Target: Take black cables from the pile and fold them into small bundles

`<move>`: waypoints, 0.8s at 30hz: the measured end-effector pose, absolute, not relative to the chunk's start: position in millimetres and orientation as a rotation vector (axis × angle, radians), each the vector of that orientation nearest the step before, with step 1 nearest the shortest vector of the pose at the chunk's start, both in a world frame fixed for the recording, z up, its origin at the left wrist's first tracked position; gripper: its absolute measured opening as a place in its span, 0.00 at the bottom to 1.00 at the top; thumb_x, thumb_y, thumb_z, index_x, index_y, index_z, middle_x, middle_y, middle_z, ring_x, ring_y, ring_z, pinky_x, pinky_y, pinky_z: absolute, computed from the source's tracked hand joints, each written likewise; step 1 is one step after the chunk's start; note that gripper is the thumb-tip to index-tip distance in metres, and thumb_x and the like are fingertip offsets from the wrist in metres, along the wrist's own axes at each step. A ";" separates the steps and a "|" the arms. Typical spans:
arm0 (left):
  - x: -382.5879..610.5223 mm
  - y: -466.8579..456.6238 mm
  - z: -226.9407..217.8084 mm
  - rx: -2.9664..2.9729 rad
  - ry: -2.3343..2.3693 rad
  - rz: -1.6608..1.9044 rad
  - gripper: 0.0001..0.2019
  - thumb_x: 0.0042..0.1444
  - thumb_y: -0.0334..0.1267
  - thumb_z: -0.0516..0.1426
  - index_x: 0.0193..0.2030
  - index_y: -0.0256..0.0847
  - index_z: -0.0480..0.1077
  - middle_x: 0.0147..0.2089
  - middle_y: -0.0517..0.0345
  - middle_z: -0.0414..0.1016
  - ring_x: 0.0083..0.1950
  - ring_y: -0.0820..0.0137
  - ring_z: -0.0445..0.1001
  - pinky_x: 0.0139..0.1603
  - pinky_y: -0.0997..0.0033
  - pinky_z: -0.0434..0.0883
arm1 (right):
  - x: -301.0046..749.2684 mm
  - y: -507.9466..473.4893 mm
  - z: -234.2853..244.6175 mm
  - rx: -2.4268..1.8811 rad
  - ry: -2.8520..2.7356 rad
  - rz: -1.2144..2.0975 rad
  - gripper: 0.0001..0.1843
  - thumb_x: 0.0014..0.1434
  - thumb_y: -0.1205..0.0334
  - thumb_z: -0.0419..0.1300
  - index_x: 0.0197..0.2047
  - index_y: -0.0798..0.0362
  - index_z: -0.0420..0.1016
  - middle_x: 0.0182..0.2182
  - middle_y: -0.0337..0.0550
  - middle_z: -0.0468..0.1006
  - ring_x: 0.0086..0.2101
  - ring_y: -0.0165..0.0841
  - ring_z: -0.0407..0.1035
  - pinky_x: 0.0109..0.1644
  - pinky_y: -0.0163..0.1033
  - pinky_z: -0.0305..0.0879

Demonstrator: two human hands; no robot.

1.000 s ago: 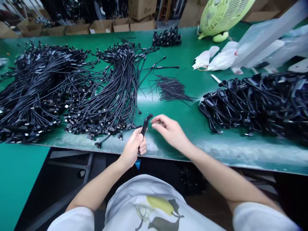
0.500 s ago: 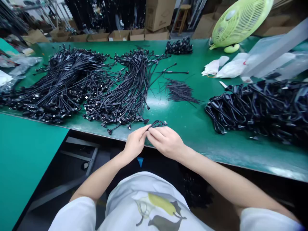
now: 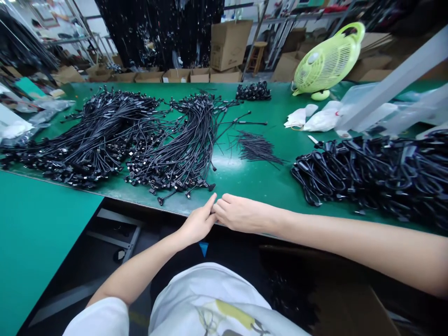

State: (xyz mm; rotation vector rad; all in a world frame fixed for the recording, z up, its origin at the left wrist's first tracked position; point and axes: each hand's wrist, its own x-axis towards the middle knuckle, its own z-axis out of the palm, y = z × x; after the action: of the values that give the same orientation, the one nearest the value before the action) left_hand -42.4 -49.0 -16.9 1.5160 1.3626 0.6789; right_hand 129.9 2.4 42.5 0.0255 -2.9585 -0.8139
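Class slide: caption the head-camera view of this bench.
Left hand and right hand meet at a green workbench's edge beside heaped black cables.

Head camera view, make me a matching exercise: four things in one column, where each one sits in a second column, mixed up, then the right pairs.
Things:
1. Lime-green fan
2. Cardboard box
3. Short thin black wires
4. Left hand

Places:
A. Beyond the far edge of the green bench
B. At the bench's near edge
C. Behind the white bags
D. On the bench, right of the long black cables

Pairs: 1-C, 2-A, 3-D, 4-B
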 end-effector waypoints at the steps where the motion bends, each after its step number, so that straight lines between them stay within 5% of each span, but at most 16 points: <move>1: -41.1 -49.3 -17.9 1.491 1.333 0.713 0.28 0.57 0.34 0.52 0.67 0.41 0.60 0.31 0.60 0.74 0.29 0.69 0.68 0.34 0.71 0.67 | 130.6 1.8 40.3 0.036 -2.984 -0.841 0.12 0.59 0.74 0.51 0.28 0.56 0.72 0.25 0.45 0.67 0.27 0.34 0.58 0.31 0.42 0.46; 5: -34.0 -47.1 -14.8 1.254 1.114 0.768 0.16 0.50 0.28 0.53 0.46 0.42 0.74 0.26 0.64 0.66 0.27 0.73 0.61 0.30 0.75 0.60 | 130.3 0.2 27.7 -0.152 -3.056 -0.775 0.15 0.58 0.76 0.50 0.24 0.54 0.69 0.20 0.44 0.66 0.21 0.33 0.53 0.30 0.43 0.41; 10: -27.5 -32.6 3.2 0.781 0.897 1.019 0.02 0.43 0.29 0.55 0.23 0.37 0.66 0.26 0.63 0.63 0.30 0.75 0.59 0.32 0.76 0.60 | 121.3 2.0 23.5 -0.573 -2.875 -0.723 0.11 0.60 0.74 0.50 0.29 0.56 0.69 0.22 0.45 0.66 0.23 0.35 0.57 0.30 0.43 0.38; 18: -17.7 -20.7 17.5 0.230 0.917 1.076 0.08 0.53 0.31 0.53 0.24 0.38 0.67 0.24 0.60 0.66 0.30 0.72 0.67 0.36 0.72 0.67 | 116.1 11.2 21.7 -0.631 -2.713 -0.649 0.13 0.58 0.77 0.48 0.28 0.57 0.69 0.23 0.44 0.67 0.24 0.34 0.57 0.30 0.42 0.40; 24: -14.8 -13.2 8.6 0.707 0.863 1.452 0.09 0.53 0.33 0.58 0.41 0.41 0.76 0.48 0.55 0.73 0.54 0.67 0.69 0.57 0.68 0.64 | 122.7 14.9 32.8 -1.053 -2.385 0.364 0.14 0.66 0.63 0.48 0.31 0.55 0.70 0.28 0.42 0.74 0.28 0.31 0.65 0.32 0.36 0.52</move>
State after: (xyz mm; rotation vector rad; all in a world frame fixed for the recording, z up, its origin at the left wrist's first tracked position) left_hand -14.8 -13.2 8.6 0.7073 0.8634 1.4521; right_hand 122.7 14.9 32.8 -1.0534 -2.3855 0.3640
